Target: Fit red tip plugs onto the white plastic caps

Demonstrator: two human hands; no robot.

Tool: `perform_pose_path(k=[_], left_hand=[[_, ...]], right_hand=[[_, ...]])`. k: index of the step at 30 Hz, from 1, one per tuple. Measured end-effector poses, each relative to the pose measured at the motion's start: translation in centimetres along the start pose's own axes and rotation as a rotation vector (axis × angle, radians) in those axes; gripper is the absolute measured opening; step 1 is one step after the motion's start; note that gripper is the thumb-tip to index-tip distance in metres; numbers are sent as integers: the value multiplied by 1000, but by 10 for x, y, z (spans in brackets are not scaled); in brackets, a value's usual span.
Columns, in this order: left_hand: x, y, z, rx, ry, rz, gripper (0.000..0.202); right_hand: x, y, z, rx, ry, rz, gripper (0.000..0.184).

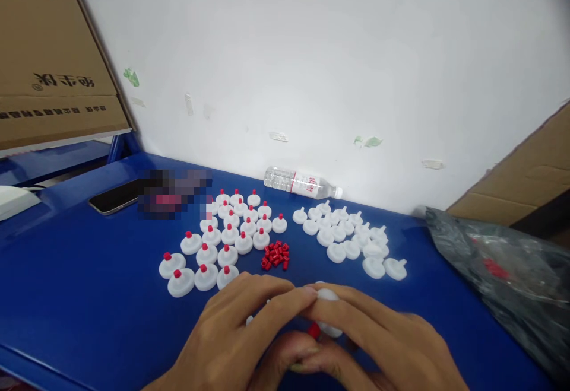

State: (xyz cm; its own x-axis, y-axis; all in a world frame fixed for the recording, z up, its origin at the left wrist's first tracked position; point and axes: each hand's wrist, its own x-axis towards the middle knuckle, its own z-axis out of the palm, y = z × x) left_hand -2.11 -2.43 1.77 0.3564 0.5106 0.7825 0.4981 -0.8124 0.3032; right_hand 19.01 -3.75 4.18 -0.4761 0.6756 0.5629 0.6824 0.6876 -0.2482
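Observation:
Close to me at the table's front, my left hand (236, 337) and my right hand (387, 334) meet with bent fingers around a white nozzle cap (331, 328). A small red tip cap (314, 330) shows at its spout, just above the touching thumbs. The right fingers curl over the white disc, and the left fingers and thumb close in on the red end. Much of the piece is hidden by the fingers. Just beyond the hands lies a pile of loose red tip caps (275, 255).
White nozzle caps with red tips (206, 254) stand in rows at left; plain white nozzle caps (373, 267) lie at right. A clear bottle (303, 183) rests by the wall. A phone (116, 196), a dark plastic bag (503, 278) and a cardboard box (48, 41) flank the blue table (102, 320).

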Motion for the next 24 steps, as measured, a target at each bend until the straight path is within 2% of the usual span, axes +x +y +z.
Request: perform_pose_path(k=[8, 11, 14, 18, 24], left_hand=[[2, 2, 4, -2, -9, -49, 17], [0, 1, 5, -5, 3, -48, 9], [1, 2, 4, 19, -12, -41, 13], [4, 7, 2, 39, -40, -96, 13], [0, 12, 0, -1, -108, -159, 10]], right_hand=[[-5, 9, 3, -95, 6, -33, 22], [-5, 7, 5, -61, 41, 5, 16], [-5, 4, 6, -23, 22, 41, 19], [-5, 1, 6, 9, -11, 72, 17], [-4, 3, 8, 83, -53, 20, 16]])
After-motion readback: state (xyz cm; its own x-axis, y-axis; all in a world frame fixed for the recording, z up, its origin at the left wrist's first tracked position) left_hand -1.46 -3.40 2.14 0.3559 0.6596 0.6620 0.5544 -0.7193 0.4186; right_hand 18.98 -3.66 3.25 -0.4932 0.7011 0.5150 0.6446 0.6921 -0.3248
